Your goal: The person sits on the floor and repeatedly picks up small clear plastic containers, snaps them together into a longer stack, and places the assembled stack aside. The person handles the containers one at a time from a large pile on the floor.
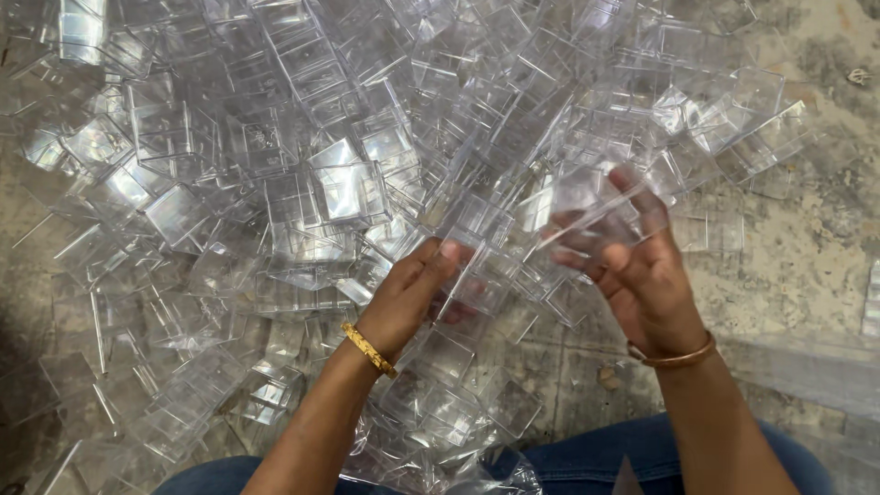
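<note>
The left hand (417,298) pinches a clear plastic box (472,275); the right hand (642,266), fingers half-curled, grips a clear plastic lid (587,206). Both pieces blur into the pile of clear boxes (302,165), their edges hard to trace.

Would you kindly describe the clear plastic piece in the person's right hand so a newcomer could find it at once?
Start at the big heap of clear plastic boxes spread over the grey floor, then look to its lower right edge, above the blue-clad knees. There the right hand, with a thin bangle at the wrist, grips one clear box piece. Unlike its neighbours, it is lifted off the heap, with fingers showing through it.
</note>
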Demonstrator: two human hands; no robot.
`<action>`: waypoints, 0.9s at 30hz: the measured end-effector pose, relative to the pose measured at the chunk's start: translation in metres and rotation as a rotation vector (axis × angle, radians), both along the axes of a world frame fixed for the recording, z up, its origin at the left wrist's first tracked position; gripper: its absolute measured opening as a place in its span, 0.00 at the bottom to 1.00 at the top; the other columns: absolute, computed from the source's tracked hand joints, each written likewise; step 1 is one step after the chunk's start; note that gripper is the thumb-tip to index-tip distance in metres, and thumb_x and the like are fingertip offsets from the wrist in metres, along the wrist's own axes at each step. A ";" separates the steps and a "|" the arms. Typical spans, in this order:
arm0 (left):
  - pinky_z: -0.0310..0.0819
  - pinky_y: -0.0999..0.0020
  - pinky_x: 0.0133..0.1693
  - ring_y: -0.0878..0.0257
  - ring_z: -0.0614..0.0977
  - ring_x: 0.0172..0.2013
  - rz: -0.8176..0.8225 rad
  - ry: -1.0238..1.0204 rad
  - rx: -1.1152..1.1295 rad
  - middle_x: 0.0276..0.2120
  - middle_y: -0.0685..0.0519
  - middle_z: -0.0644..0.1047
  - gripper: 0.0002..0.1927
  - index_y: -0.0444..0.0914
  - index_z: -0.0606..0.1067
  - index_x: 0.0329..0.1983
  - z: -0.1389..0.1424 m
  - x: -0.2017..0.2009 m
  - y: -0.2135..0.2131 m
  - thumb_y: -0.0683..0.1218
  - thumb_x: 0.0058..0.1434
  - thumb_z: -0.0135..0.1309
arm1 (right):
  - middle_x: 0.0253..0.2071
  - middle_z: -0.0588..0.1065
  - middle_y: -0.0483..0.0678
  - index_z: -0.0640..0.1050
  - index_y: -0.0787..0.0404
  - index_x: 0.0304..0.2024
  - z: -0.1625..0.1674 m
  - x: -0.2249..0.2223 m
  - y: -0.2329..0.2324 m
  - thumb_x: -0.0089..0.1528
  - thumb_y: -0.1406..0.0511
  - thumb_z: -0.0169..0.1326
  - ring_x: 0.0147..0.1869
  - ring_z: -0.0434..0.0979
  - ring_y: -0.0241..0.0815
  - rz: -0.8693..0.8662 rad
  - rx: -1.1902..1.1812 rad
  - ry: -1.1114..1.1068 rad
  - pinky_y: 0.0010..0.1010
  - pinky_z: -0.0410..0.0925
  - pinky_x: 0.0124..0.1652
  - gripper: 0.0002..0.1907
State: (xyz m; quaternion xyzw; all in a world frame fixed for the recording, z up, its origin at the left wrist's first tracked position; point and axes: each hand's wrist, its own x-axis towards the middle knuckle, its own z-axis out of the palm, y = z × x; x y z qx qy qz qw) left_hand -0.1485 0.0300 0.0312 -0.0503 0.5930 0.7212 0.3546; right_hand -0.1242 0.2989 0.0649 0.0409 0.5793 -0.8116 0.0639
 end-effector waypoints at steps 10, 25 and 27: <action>0.76 0.69 0.36 0.68 0.81 0.31 -0.157 0.078 -0.262 0.31 0.55 0.79 0.42 0.41 0.72 0.66 -0.001 0.006 0.004 0.72 0.65 0.29 | 0.57 0.79 0.58 0.60 0.55 0.72 -0.004 0.004 -0.012 0.54 0.52 0.64 0.60 0.80 0.49 0.259 0.425 -0.139 0.42 0.74 0.57 0.47; 0.77 0.56 0.39 0.49 0.83 0.36 -0.017 0.470 -0.579 0.42 0.42 0.79 0.38 0.34 0.70 0.56 0.000 0.002 0.002 0.69 0.59 0.50 | 0.59 0.70 0.56 0.68 0.54 0.69 -0.036 -0.033 0.016 0.66 0.51 0.64 0.53 0.72 0.41 -0.374 1.292 0.026 0.30 0.74 0.45 0.34; 0.75 0.56 0.44 0.49 0.83 0.40 0.008 0.567 -0.599 0.38 0.39 0.79 0.35 0.32 0.66 0.58 0.004 0.000 0.002 0.66 0.63 0.49 | 0.52 0.71 0.58 0.65 0.56 0.73 -0.047 -0.039 0.000 0.60 0.49 0.69 0.49 0.74 0.47 -0.280 1.627 0.150 0.35 0.73 0.46 0.45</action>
